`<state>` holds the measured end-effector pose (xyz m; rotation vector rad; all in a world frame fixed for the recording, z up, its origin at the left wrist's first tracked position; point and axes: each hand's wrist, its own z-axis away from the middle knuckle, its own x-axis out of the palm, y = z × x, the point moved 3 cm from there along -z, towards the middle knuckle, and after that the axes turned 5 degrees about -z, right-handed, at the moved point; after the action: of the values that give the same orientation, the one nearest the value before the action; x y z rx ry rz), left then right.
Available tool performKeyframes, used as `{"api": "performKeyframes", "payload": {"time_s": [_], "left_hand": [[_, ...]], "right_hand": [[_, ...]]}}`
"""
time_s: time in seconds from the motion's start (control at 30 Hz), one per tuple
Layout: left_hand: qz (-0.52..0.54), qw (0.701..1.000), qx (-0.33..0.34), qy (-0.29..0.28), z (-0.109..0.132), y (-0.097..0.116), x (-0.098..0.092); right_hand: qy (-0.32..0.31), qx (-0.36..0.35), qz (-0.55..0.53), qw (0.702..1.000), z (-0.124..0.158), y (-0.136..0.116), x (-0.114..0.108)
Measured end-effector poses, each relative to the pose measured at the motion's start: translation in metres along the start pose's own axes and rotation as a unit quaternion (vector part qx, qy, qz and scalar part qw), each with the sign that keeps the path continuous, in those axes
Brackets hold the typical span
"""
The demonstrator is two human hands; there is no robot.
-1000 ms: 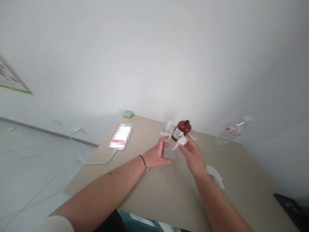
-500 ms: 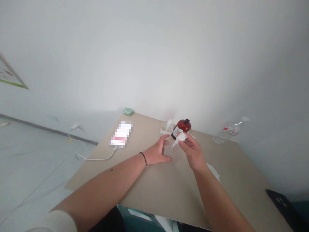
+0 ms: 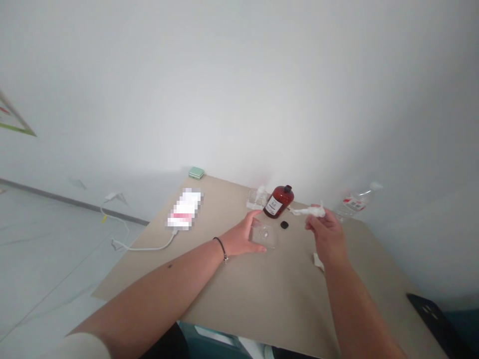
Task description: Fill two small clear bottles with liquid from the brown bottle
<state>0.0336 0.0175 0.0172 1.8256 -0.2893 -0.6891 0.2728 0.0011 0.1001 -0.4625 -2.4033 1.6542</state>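
My left hand (image 3: 242, 236) grips a small clear glass (image 3: 264, 235) that stands on the tan table (image 3: 262, 294), thumb and fingers around its left side. My right hand (image 3: 326, 234) is raised to the right of the glass and pinches a crumpled white tissue (image 3: 313, 211) between its fingertips. A brown bottle (image 3: 277, 201) with a white label stands just behind the glass. Between bottle and glass lies a small black cap (image 3: 285, 225).
A second clear glass with tissue (image 3: 257, 198) sits left of the brown bottle. A plastic water bottle (image 3: 354, 201) lies at the back right. A white device (image 3: 183, 210) with a cable, a green case (image 3: 196, 173), another tissue (image 3: 318, 261) and a black object (image 3: 434, 315) are around.
My right hand has lifted the tissue away from the glass and moved it to the right. The black cap now shows on the table. My left hand stays on the glass.
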Motion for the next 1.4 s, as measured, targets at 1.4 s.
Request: {"api": "performKeyframes", "payload": {"time_s": [1.4], "left_hand": [[-0.006, 1.000, 0.008, 0.011, 0.001, 0.006, -0.001]], "right_hand": [[-0.197, -0.187, 0.452, 0.850, -0.016, -0.058, 0.097]]}}
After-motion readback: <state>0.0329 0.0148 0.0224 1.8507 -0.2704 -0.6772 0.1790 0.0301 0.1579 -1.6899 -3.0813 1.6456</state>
